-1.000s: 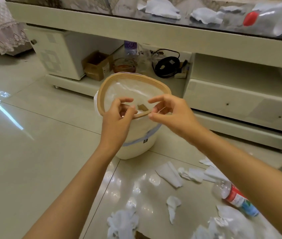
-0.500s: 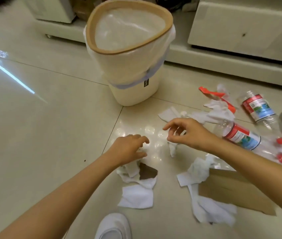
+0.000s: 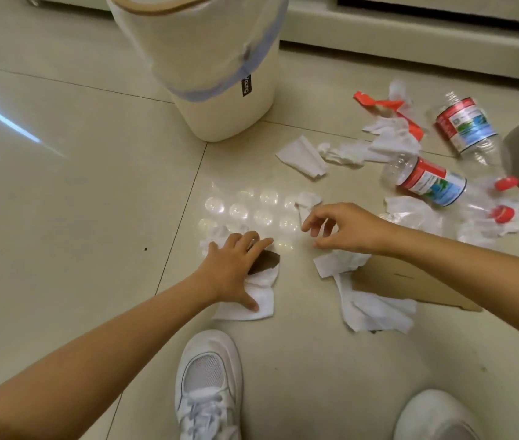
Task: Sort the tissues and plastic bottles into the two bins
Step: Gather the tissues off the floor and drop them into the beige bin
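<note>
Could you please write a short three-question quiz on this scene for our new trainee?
1. True or false: the left hand rests on a white tissue on the floor.
2. How many bottles with red caps lie at the right? A) none B) two C) five
3. What stands behind the scattered litter, lined with a clear bag?

Key:
1. True.
2. B: the near bottle and the far bottle.
3. The cream bin.

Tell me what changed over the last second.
Both hands left the bin rim and dropped to the floor: the left hand now presses a tissue, and the right hand reaches, open, over another tissue. Bottles lie unmoved.
</note>
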A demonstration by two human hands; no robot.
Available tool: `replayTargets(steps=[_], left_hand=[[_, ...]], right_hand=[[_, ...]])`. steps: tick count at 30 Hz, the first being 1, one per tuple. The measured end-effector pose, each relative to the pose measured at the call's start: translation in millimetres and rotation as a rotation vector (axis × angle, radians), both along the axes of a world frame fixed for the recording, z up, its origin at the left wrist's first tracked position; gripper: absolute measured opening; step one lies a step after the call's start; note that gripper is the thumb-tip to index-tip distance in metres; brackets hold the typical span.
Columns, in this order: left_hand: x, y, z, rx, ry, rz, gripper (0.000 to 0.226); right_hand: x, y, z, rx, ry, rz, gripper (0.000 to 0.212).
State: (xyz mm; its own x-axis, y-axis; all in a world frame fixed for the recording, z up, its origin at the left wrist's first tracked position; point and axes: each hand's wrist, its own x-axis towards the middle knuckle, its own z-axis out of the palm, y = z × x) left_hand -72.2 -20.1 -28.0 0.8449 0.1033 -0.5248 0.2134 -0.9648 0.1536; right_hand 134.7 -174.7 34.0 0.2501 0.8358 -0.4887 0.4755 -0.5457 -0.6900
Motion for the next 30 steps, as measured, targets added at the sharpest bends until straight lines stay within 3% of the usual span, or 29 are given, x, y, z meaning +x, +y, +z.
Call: replayTargets(steps=[3, 8, 13, 18, 24, 30], left_hand=[[-6, -8, -6, 0.077, -0.036, -0.070, 0.108], [-5, 3, -10, 0.040, -0.195, -0.069, 0.059], [-2, 9, -14, 0.068, -0.290, -0.079, 0.041], [11, 13, -14, 0.039, -0.252, 0.089, 0.020], [23, 20, 1, -0.033, -0.337, 0.222, 0.024], [38, 37, 19, -0.109, -0.436, 0.391, 0.023]], right_hand=[[-3, -5, -2, -0.039, -0.017, 0.019, 0.024], [-6, -7, -5, -0.095, -0.037, 0.056, 0.023], [-3, -6, -5, -0.118, -0.079, 0.062, 0.023], [7, -4, -8, -0.105, -0.151, 0.031, 0.024], [29, 19, -15, -0.040, -0.491, 0.124, 0.059], [49, 55, -25, -0.176, -0.645, 0.213, 0.099]])
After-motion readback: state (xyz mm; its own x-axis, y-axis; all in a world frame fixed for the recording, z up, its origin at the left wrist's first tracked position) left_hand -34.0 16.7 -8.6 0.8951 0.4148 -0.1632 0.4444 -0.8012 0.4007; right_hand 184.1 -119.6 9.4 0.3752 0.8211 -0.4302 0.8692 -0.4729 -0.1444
